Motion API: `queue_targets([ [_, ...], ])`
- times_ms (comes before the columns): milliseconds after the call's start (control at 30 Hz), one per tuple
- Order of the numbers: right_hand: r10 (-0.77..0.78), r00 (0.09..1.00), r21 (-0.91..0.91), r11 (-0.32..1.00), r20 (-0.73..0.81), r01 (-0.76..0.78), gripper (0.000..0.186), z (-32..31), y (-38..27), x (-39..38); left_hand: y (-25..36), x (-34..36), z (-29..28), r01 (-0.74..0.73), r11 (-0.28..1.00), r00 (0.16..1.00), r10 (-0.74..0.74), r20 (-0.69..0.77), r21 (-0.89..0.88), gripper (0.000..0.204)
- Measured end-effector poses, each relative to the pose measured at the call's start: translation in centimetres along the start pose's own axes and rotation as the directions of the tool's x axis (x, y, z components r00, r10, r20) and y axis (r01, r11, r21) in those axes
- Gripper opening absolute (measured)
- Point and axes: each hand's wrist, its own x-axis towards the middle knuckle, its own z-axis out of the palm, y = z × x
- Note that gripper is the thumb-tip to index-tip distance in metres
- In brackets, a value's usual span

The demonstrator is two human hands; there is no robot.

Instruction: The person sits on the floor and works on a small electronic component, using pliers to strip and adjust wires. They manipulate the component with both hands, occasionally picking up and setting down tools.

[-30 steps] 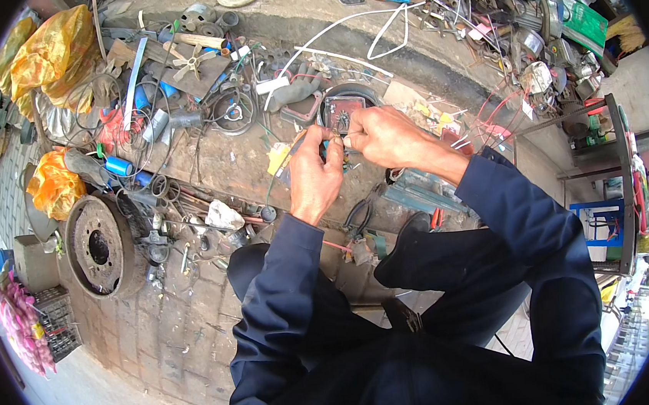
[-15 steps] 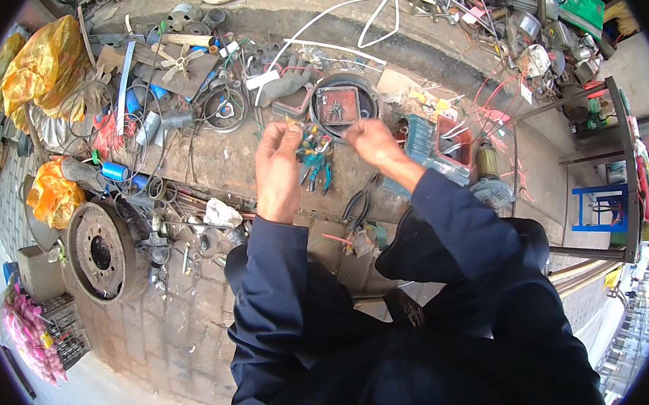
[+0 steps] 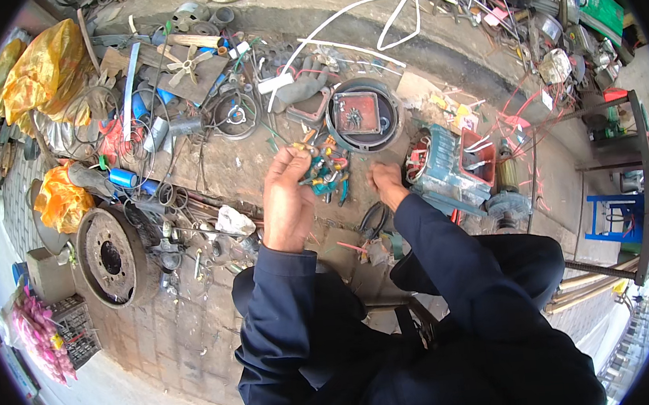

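My left hand is raised, thumb and fingertips pinched on a small yellowish piece too small to name. To its right, my right hand is curled closed; whatever may be inside it is hidden. Between and beyond the hands lies a cluster of teal-handled hand tools. Just past them sits a dark round ring-shaped housing, with a red square tray of small dark metal pieces in it. A teal motor housing with red-edged openings stands right of my right hand.
A rusty wheel rim leans at the left, near orange plastic bags. Loose wires, a dark glove and motor parts cover the far ground. White tubing loops there. A metal frame stands at right.
My right hand has come nearer to me, away from the round housing. The left hand has also lowered slightly, still pinching. The whole view has shifted a little.
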Motion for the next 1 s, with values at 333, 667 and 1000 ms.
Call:
queue_targets([
  [333, -0.652, 0.662, 0.089, 0.734, 0.369, 0.673, 0.017, -4.6, -20.1, -19.4, -0.5, -0.7, 1.2, -0.001, 0.998, 0.961, 0.018, 0.276, -0.061, 0.019],
  [667, -0.572, 0.360, -0.320, 0.173, 0.737, 0.931, 0.016, -8.4, -25.1, -25.9, -1.9, -1.5, 2.4, -0.011, 1.000, 0.902, 0.003, 0.433, 0.017, 0.026],
  [1000, -0.569, 0.244, -0.314, -0.027, 0.786, 0.949, 0.016, -8.0, -24.1, -24.3, -2.5, -0.7, 2.9, 0.059, 0.996, 0.900, -0.079, 0.429, 0.060, 0.020],
])
